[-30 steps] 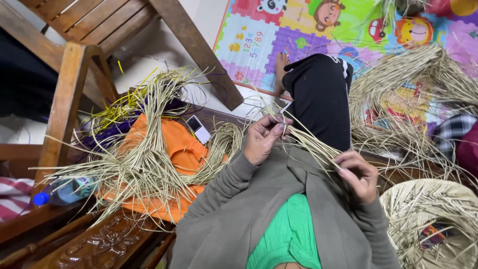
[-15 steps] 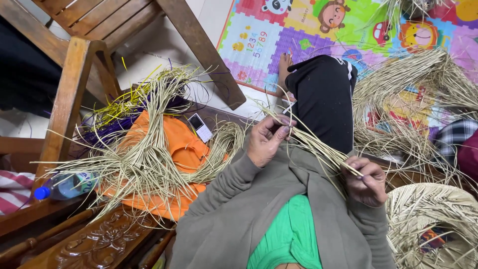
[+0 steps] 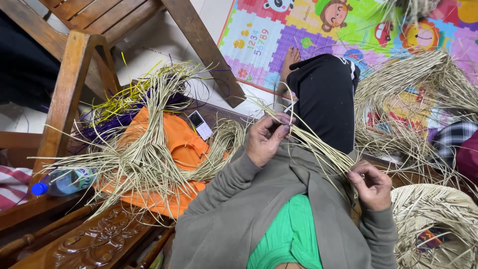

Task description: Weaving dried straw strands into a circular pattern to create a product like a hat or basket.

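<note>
Straw: pale strands [image 3: 313, 144] pinched between left hand [image 3: 266, 139] and right hand [image 3: 371, 184], fingers closed
Floor: colourful foam mat [image 3: 279, 40]
Bench: orange cloth [image 3: 179, 144], straw coils [image 3: 144, 154], plastic bottle [image 3: 64, 182]

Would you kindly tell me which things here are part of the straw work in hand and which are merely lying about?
In hand:
- left hand
- right hand
- straw strands stretched between them
- straw heap
- woven straw piece

Lying about:
- phone
- water bottle
- orange cloth
- play mat
</note>
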